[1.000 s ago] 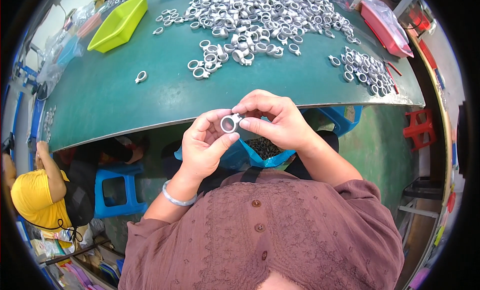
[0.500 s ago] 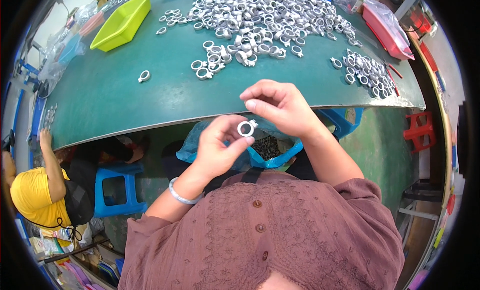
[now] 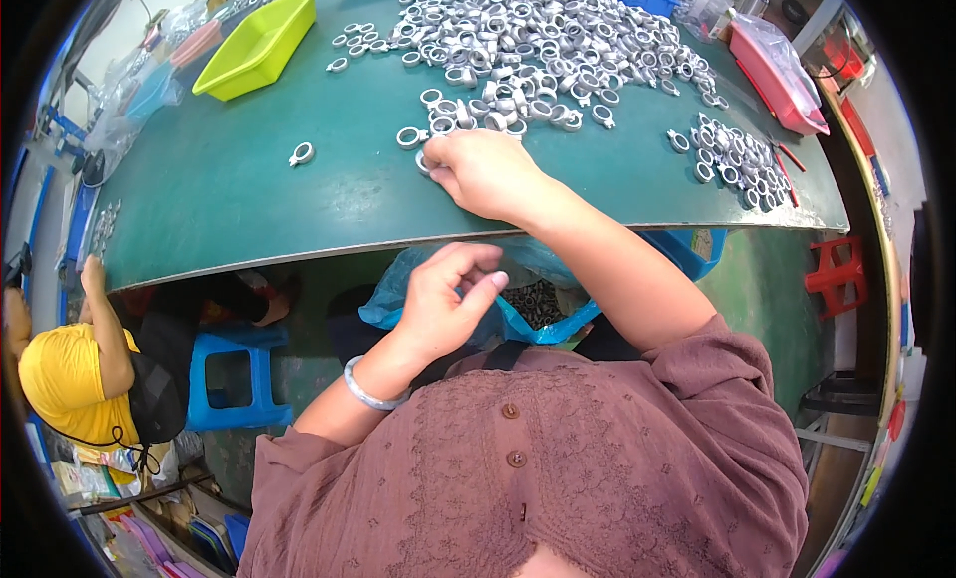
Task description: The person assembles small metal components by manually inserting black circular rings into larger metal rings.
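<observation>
My right hand (image 3: 488, 175) reaches over the green table, its thumb and fingers closed on a silver metal ring (image 3: 422, 163) at the near edge of a large heap of such rings (image 3: 538, 50). The fingers partly cover that ring. Below the table edge, my left hand (image 3: 443, 299) is held up with curled fingers and the thumb apart; no ring shows in it. A blue plastic bag (image 3: 568, 327) lies open beneath my hands, with many small dark pieces (image 3: 538, 304) inside. One lone ring (image 3: 302, 154) rests on the table to the left.
A smaller ring pile (image 3: 732, 160) lies at right beside red-handled pliers (image 3: 792, 158). A yellow-green tray (image 3: 257, 45) and a pink tray (image 3: 772, 75) stand toward the far corners. At left, a person in yellow (image 3: 70, 384) works near a blue stool (image 3: 234, 379).
My right hand has moved forward and left from above the bag to the heap and closed on a ring. The ring my left hand held no longer shows there.
</observation>
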{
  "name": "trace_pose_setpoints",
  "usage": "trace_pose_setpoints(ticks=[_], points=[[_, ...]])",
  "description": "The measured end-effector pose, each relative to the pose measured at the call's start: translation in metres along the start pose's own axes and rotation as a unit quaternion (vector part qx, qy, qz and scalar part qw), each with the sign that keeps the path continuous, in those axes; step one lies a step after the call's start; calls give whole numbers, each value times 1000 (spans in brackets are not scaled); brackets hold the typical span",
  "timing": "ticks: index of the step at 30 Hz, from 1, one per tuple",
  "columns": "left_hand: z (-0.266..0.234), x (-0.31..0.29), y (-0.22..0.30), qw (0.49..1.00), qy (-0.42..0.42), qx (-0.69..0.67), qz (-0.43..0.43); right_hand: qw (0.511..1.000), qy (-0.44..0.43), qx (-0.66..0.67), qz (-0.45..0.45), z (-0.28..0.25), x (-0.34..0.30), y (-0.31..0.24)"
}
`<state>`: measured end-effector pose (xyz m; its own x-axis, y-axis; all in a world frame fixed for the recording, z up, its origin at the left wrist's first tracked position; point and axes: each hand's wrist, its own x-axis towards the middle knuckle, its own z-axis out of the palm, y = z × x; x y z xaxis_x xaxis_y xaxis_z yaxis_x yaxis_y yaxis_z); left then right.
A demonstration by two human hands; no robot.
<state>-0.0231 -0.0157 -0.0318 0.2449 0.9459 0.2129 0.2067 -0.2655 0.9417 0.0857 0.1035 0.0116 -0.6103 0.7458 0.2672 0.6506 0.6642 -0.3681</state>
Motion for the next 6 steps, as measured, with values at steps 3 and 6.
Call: trace_pose_setpoints(ticks=[3, 6], points=[[-11, -1, 0, 993, 108, -34, 29, 997, 23, 53, -45, -1, -9, 5], [-21, 3, 10, 973, 197, -102, 56, 950, -92, 293, 50, -20, -22, 0]])
